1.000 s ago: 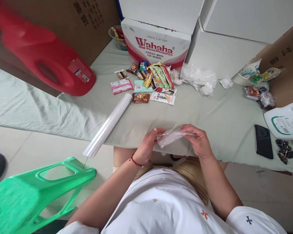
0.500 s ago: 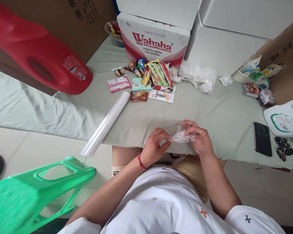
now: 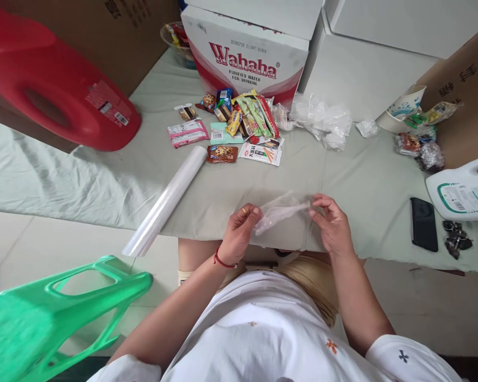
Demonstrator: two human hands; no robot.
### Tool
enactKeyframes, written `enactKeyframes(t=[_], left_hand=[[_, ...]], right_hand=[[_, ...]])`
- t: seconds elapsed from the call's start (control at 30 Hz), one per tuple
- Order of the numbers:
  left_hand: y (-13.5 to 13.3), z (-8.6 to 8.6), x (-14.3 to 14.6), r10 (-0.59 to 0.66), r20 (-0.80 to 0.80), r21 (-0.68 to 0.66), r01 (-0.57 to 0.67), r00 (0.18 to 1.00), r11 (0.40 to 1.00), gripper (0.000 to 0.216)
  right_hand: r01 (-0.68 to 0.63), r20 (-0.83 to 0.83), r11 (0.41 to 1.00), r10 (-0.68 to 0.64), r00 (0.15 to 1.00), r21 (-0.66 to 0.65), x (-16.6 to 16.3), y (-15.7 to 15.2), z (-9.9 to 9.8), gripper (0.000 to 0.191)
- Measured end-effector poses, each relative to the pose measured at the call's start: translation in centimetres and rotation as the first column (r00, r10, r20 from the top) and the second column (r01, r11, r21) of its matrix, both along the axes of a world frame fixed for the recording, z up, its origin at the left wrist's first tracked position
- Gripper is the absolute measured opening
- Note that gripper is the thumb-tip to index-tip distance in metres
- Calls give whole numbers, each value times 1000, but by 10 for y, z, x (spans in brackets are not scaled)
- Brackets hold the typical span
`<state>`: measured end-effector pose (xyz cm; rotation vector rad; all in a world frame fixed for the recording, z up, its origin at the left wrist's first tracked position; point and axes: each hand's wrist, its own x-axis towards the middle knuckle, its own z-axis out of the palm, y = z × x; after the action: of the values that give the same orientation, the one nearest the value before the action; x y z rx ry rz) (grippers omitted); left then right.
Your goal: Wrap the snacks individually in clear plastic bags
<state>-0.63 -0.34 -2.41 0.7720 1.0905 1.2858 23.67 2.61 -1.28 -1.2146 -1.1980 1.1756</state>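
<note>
Lying at the far left, a green stool tilts on the floor below a red jug that rests on the table. Right of those, a film roll runs diagonally, its near end sticking out past the table edge. Beyond it sits a heap of snacks, just in front of a Wahaha box. At the near edge, the left hand, with a red band at the wrist, pinches one end of a clear bag between thumb and fingertips. That bag is crumpled and stretches rightward, just above the table edge, to the right hand, whose fingertips touch its other end with the fingers loosely curled; whether they grip it cannot be told. Farther back, loose plastic lies by the white boxes. Right of the hands, well apart from them, a phone lies flat with keys just beside it, near a white jug. A paper cup lies tipped behind, wrappers near it.
</note>
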Motion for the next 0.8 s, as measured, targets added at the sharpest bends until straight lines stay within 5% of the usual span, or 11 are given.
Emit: enactKeyframes(t=[0.1, 0.23, 0.5, 0.67, 0.8], left_hand=[[2, -2, 4, 139, -60, 15, -139, 988, 990, 41], [0, 1, 15, 102, -111, 50, -97, 989, 994, 39], [8, -4, 10, 311, -67, 15, -311, 948, 950, 40], [3, -6, 20, 279, -146, 103, -266, 949, 958, 33], [4, -1, 22, 267, -74, 55, -263, 961, 963, 36]], right_hand=[[-94, 128, 995, 97, 987, -31, -16, -13, 10, 23], [-302, 159, 946, 318, 935, -117, -56, -24, 18, 38], [-133, 118, 973, 157, 980, -188, -58, -14, 8, 34], [-254, 95, 949, 275, 957, -189, -75, -24, 10, 36], [-205, 92, 963, 223, 970, -178, -84, -20, 7, 30]])
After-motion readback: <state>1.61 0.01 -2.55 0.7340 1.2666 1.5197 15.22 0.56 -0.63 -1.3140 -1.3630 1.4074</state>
